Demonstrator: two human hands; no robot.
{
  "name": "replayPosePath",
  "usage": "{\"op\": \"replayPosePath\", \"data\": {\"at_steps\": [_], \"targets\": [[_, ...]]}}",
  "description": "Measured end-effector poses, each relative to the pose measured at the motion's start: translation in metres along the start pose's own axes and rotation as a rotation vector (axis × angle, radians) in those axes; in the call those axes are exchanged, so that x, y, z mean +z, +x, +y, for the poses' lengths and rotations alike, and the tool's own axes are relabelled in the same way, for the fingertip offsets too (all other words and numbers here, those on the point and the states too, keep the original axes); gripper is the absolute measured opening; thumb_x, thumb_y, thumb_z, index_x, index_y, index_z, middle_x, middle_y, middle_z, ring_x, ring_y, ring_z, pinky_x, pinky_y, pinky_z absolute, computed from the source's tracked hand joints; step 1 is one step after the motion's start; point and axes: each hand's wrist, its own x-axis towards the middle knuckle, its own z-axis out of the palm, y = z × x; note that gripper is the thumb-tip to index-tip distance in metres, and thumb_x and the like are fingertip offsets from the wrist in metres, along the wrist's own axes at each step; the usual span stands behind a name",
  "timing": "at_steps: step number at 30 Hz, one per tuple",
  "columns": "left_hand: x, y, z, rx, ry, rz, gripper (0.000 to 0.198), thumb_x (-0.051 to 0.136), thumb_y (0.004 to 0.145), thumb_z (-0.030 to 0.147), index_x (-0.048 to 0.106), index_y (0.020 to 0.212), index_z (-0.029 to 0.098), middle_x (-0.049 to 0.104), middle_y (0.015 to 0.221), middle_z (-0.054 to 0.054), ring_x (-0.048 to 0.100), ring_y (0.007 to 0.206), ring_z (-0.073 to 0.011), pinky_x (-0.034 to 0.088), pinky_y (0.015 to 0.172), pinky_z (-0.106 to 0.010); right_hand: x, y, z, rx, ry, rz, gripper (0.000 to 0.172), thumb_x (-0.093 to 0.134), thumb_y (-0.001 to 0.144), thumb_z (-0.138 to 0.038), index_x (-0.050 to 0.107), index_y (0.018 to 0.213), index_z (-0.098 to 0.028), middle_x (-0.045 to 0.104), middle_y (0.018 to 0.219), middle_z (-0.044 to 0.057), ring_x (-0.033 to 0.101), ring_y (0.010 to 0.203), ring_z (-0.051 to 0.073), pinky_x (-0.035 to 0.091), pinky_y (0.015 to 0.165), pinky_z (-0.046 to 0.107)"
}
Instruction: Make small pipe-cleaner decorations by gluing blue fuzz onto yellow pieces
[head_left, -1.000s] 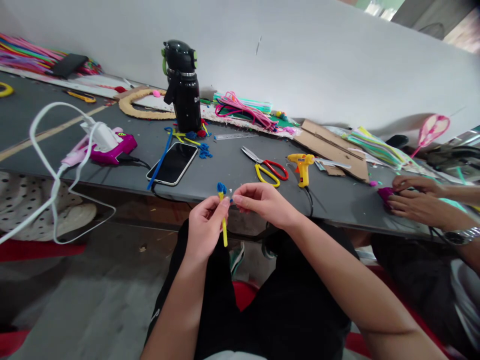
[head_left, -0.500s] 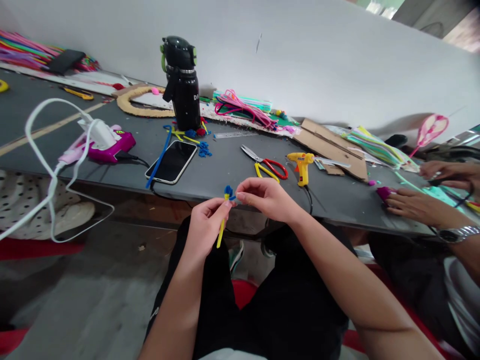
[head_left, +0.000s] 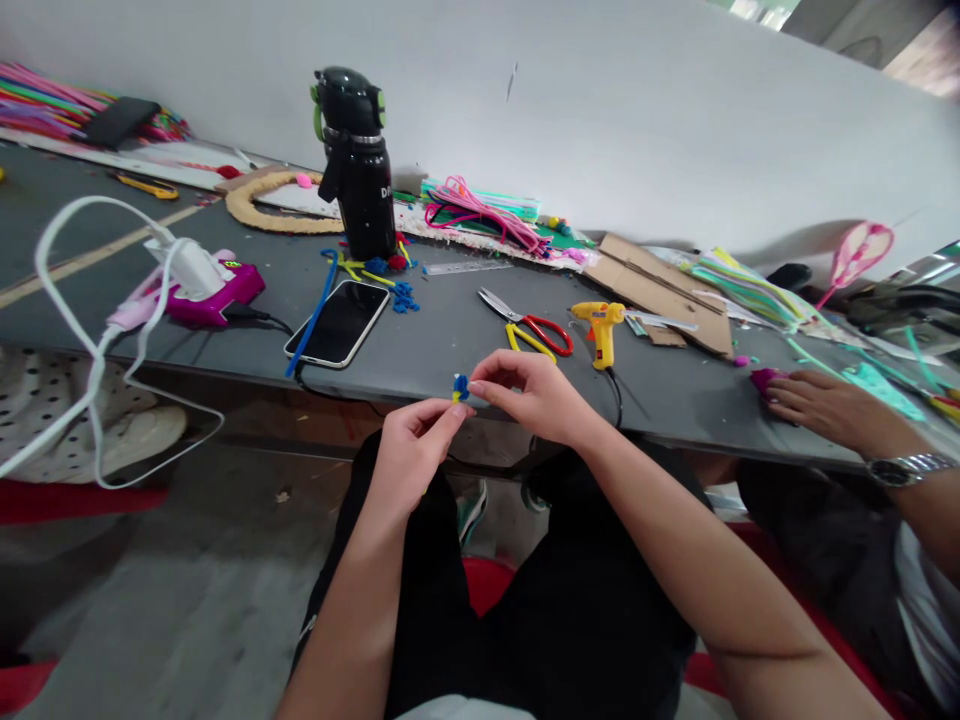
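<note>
Just in front of the table edge, I hold a small pipe-cleaner flower (head_left: 460,384) with a fuzzy blue head and a yellow stem. The stem's top is pinched between the thumb and forefinger of my left hand (head_left: 417,440); its lower part is hidden. From the right, my right hand (head_left: 521,392) has thumb and forefinger closed at the blue head's edge, touching it. Beyond my hands lie scissors (head_left: 529,325) with red and yellow handles, and a yellow hot glue gun (head_left: 602,330). A phone (head_left: 339,322) lies to the left, with a blue pipe cleaner (head_left: 313,315) across it.
A black bottle (head_left: 364,170) stands at the back beside blue, red and yellow pieces (head_left: 382,270). White cables (head_left: 94,340) loop from a purple power unit (head_left: 217,295) at left. Cardboard (head_left: 660,290) lies right. A co-worker's hand (head_left: 832,405) rests on the table.
The yellow stem, earlier hanging below my left hand, is now mostly hidden. My right fingertips have moved slightly left onto the blue head. The co-worker's other hand has left view.
</note>
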Motion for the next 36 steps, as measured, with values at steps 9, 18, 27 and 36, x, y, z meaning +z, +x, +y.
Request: {"op": "replayPosePath", "data": {"at_steps": [9, 18, 27, 36], "targets": [[0.0001, 0.0004, 0.0000, -0.003, 0.027, -0.007, 0.025, 0.074, 0.080, 0.040, 0.079, 0.086, 0.016, 0.048, 0.051, 0.002, 0.035, 0.047, -0.0077, 0.021, 0.045, -0.023, -0.0013, -0.0012, 0.0018, -0.040, -0.043, 0.039, 0.023, 0.068, 0.088, -0.038, 0.070, 0.091, -0.016, 0.071, 0.085, 0.004, 0.060, 0.073, 0.013, 0.047, 0.067, 0.026], [0.0001, 0.0010, -0.0020, 0.012, 0.067, -0.003, 0.020, 0.072, 0.081, 0.036, 0.080, 0.085, 0.018, 0.050, 0.049, 0.001, 0.038, 0.046, -0.0096, 0.023, 0.044, -0.023, -0.0024, -0.0005, 0.0041, -0.122, -0.134, 0.051, 0.013, 0.065, 0.090, -0.030, 0.071, 0.090, -0.019, 0.068, 0.089, 0.004, 0.060, 0.079, 0.014, 0.046, 0.067, 0.027], [0.0000, 0.0018, -0.0013, 0.029, 0.107, -0.022, 0.020, 0.071, 0.083, 0.036, 0.081, 0.086, 0.019, 0.051, 0.046, 0.001, 0.042, 0.046, -0.0115, 0.027, 0.045, -0.024, -0.0035, -0.0006, 0.0053, -0.108, -0.144, 0.060, 0.013, 0.065, 0.090, -0.030, 0.072, 0.090, -0.019, 0.069, 0.088, 0.004, 0.059, 0.078, 0.014, 0.045, 0.067, 0.027], [-0.0005, 0.0017, -0.0015, 0.028, 0.101, -0.051, 0.021, 0.072, 0.083, 0.037, 0.081, 0.087, 0.019, 0.056, 0.050, 0.000, 0.040, 0.046, -0.0110, 0.025, 0.046, -0.025, -0.0048, -0.0023, 0.0041, -0.106, -0.150, 0.044, 0.014, 0.066, 0.089, -0.030, 0.073, 0.090, -0.019, 0.069, 0.088, 0.004, 0.058, 0.076, 0.014, 0.044, 0.067, 0.027]]}}
